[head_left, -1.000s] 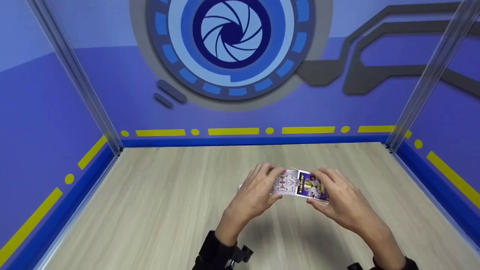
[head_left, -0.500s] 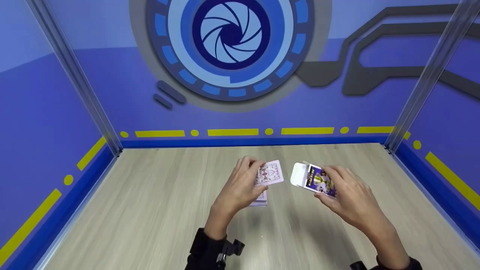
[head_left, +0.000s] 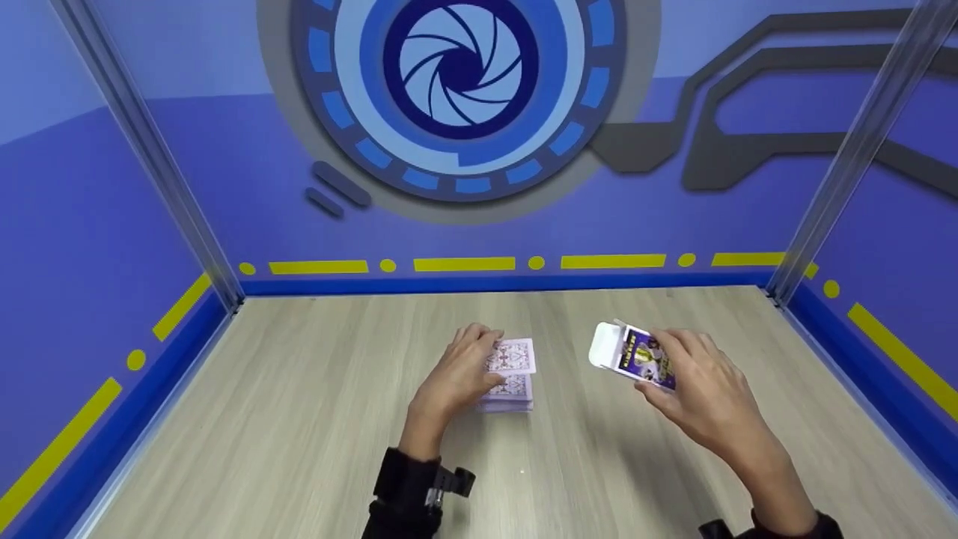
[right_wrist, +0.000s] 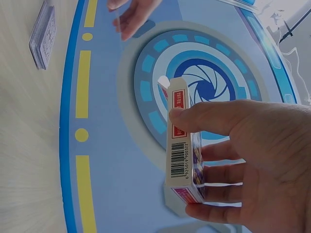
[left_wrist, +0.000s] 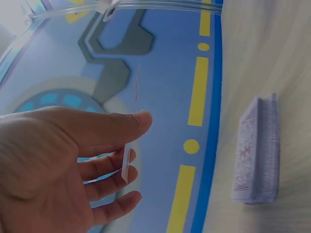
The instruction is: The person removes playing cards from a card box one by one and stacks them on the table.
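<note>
So a single card [head_left: 511, 355] is being pinched between thumb and fingers of the left hand [head_left: 456, 378], face down, just above the deck [head_left: 507, 395]. The deck is being left flat on the wooden tabletop [head_left: 299, 419], directly under that hand, with its long axis running roughly away from the person. In the left wrist view the card [left_wrist: 128, 160] is being seen edge-on, clear of the deck [left_wrist: 257, 150], not touching it. Meanwhile the empty card box [head_left: 632, 358] is being gripped by the right hand [head_left: 700, 400], thumb on one narrow side and fingers on the other, flap open, held off to the right and well apart from the deck. The left hand is clearly being kept the nearer one.
</note>
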Tool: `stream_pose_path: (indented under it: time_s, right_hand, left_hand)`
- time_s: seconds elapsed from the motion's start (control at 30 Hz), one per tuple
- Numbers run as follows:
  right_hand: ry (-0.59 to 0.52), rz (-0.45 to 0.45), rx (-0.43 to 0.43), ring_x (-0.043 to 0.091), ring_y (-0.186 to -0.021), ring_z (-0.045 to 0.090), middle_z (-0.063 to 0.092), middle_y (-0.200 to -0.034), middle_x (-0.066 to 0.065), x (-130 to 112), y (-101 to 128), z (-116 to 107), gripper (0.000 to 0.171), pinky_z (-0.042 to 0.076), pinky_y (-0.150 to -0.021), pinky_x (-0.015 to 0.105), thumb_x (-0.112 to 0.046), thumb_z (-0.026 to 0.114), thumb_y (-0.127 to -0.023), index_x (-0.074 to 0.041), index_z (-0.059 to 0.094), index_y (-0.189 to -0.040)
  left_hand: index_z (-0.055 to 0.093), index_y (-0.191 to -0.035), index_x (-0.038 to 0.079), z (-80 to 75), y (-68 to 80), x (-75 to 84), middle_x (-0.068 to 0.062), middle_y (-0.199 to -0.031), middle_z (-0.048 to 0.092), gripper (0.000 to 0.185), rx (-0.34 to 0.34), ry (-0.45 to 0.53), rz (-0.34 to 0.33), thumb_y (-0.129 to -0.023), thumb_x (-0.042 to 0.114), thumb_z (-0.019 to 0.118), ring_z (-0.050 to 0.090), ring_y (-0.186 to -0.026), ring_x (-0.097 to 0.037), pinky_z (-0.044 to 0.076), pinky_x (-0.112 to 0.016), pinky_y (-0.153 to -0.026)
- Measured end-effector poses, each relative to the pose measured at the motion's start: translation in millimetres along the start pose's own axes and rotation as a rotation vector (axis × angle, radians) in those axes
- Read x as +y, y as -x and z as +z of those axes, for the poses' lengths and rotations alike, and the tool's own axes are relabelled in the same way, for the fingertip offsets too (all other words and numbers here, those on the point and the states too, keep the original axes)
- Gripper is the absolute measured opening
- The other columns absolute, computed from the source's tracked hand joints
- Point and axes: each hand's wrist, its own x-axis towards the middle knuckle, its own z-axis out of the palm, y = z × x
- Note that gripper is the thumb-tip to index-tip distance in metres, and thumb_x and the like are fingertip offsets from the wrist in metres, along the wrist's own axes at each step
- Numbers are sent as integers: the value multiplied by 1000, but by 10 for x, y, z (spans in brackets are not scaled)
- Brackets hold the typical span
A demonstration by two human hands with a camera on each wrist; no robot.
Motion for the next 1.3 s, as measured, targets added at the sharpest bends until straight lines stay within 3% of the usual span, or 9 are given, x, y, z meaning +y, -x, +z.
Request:
stream_pose_path:
  time_s: [0.13,0.37,0.5,0.8,1.03,1.3]
  right_hand:
    - [1,4,-8,37,-106,57,60,-127,22,4,-11,-8,69,51,-81,57,-22,90,-79,3,59,-136]
    - [-1,6,-15,35,-105,57,61,-127,21,0,2,1,69,51,-80,55,-25,90,-80,2,60,-136]
    - [5,-3,-15,34,-104,57,62,-126,20,0,4,-2,69,51,-79,53,-25,91,-79,1,60,-135]
    - [-8,5,-49,33,-107,59,62,-127,18,-14,11,-5,70,51,-86,56,-26,93,-78,-2,61,-136]
    - [-9,5,-50,34,-107,59,62,-127,18,-18,10,-9,70,51,-86,57,-26,93,-77,-2,62,-135]
    - [-4,3,-45,34,-107,60,62,-126,18,-20,5,-24,70,51,-85,56,-27,93,-77,-2,62,-135]
  left_hand:
    - [58,-142,5,90,-39,-76,-8,-134,56,62,-18,19,-42,-86,10,84,50,-127,-24,41,-42,-111]
    - [63,-104,11,289,-77,-187,-1,-111,55,34,-27,9,-83,-80,5,86,49,-108,-22,43,-43,-96]
    - [64,-93,12,394,-99,-229,-1,-112,55,30,-45,-3,-89,-76,-1,84,49,-108,-23,43,-43,-92]
    - [67,-94,13,545,-133,-300,-3,-117,56,31,-77,14,-108,-74,-6,81,50,-111,-25,44,-44,-97]
    - [67,-97,11,596,-154,-337,-4,-116,57,32,-90,35,-105,-73,-7,79,51,-111,-26,44,-45,-98]
    - [70,-102,11,634,-152,-349,-6,-123,57,33,-116,47,-148,-76,-7,78,51,-114,-25,45,-43,-100]
